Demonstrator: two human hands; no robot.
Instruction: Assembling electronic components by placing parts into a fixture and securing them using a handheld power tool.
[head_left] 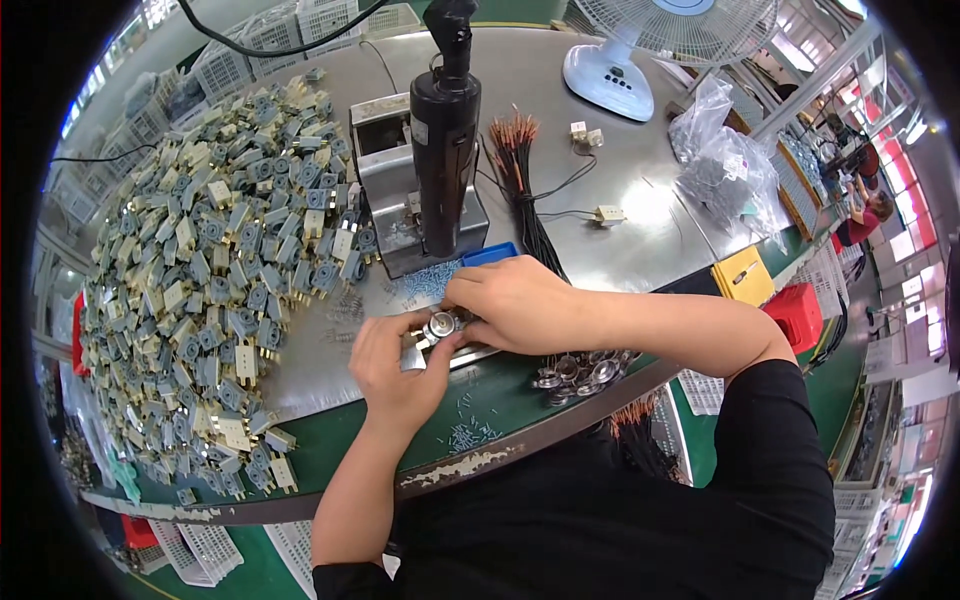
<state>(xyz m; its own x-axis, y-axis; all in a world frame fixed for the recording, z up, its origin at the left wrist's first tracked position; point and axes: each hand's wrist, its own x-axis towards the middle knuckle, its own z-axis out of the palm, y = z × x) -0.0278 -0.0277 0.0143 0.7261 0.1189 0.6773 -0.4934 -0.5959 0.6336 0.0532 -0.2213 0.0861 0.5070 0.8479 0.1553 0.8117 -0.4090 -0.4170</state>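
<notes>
Your left hand [388, 368] pinches a round metal-rimmed part [441, 324]; your right hand [515, 303] curls in against it.
The left thumb and fingers are parted only by the part's width, close to the middle of the worktop's [310, 380] front edge; the right fingertips are partly hidden, so whether they grip cannot be told. Blue screws [430, 280] lie just beyond, beside a blue tray [489, 253], and grey-and-cream housings [215, 230] heap along the left edge.
</notes>
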